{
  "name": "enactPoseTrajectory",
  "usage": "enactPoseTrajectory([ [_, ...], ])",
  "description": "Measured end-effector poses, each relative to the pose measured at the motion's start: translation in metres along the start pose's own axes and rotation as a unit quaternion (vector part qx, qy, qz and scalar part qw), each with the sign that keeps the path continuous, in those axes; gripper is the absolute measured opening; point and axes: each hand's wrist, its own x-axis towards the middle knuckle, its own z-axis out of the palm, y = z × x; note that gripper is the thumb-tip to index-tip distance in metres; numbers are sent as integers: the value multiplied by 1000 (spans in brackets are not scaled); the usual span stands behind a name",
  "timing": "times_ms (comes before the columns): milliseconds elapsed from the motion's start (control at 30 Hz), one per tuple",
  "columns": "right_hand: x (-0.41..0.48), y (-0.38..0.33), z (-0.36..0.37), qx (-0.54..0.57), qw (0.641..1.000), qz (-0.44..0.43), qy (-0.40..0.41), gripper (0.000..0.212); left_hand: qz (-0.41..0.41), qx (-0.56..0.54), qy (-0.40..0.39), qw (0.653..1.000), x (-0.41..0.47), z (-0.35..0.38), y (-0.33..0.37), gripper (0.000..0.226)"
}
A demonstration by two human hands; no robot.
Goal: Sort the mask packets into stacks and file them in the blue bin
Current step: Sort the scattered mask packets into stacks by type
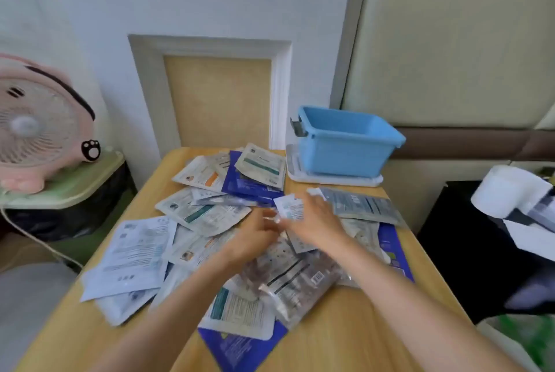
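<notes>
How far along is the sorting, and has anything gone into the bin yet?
Barely begun. Done: nothing visible; the bin looks empty, and no neat stacks show. In hand: the right hand seems to hold a white packet, the left hand beside it. Left: the packets lie jumbled across the table; all need stacking and filing.

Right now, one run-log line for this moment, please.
right hand: holds white packet | left hand: beside it, grip unclear | mask packets: scattered on table | blue bin: no packets visible inside
</notes>
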Motion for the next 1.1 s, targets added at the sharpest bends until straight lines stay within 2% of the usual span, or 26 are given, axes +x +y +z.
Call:
enactPoseTrajectory([
  [67,-15,-6,12,-62,995,15,-72,90,11,-22,-2,1000,-17,0,5,48],
  [100,-18,-6,20,-90,993,14,-76,90,22,-18,14,999,-25,-2,4,47],
  [200,-26,-4,23,-94,995,26,-31,73,39,-4,58,998,-51,-13,1,36],
  [333,-45,-8,16,-192,981,-11,-21,48,50,41,50,997,-79,-30,0,23],
  [400,-58,-6,9,-161,984,-61,42,33,51,49,50,996,-87,-31,5,21],
  [467,-68,-6,-7,16,990,-80,112,20,50,34,68,996,-93,-27,11,26],
  [500,-72,-7,-17,167,974,-62,138,15,44,18,82,995,-94,-23,15,35],
  [533,-77,-10,-28,333,931,-41,139,13,27,-3,90,996,-97,-17,20,49],
  [600,-89,-16,-43,613,784,-27,94,13,-10,-94,61,994,-101,-7,31,73],
  [633,-96,-17,-44,680,730,-24,70,14,-8,-160,26,987,-101,-2,36,70],
  [667,-103,-18,-43,706,706,-22,50,15,8,-230,6,973,-102,3,41,59],
  [700,-109,-17,-39,711,702,-20,34,17,28,-280,19,959,-103,8,45,44],
  [733,-114,-16,-35,704,710,-19,21,18,41,-304,56,950,-104,10,48,33],
  [800,-118,-12,-32,668,744,-16,-1,19,57,-271,143,950,-106,10,51,22],
  [900,-118,-9,-36,594,803,-27,-30,19,88,-169,161,968,-111,7,47,10],
  [967,-118,-12,-36,545,837,-54,-15,15,88,-114,177,974,-113,1,40,4],
  [1033,-114,-15,-29,475,877,-62,22,13,81,-70,243,964,-112,-12,29,12],
  [1100,-107,-14,-16,326,942,-77,30,26,72,-36,318,945,-108,-32,12,21],
])
